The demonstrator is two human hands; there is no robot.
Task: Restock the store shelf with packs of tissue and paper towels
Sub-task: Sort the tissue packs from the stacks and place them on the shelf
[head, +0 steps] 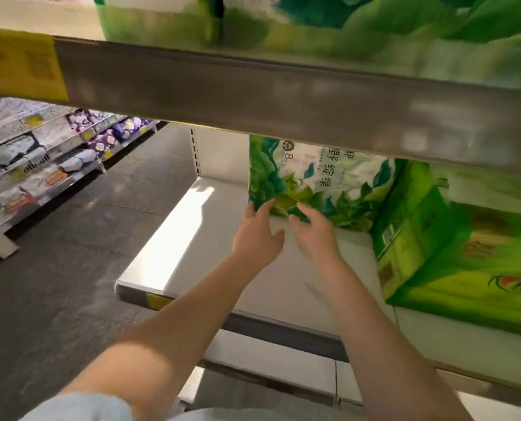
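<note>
L hand (257,235) + R hand (315,235) grips spread, fingertips touching lower edge of green tissue pack (320,183), standing at shelf (198,238) back, 12 o'clock; more green packs (453,247) at 3

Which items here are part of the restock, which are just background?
Job:
- leaf-print tissue pack, upright at the shelf back
- left hand and right hand, open at its lower edge
- white shelf
- green packs beside it

Background:
- far aisle shelves
- yellow price tag
- floor
</note>
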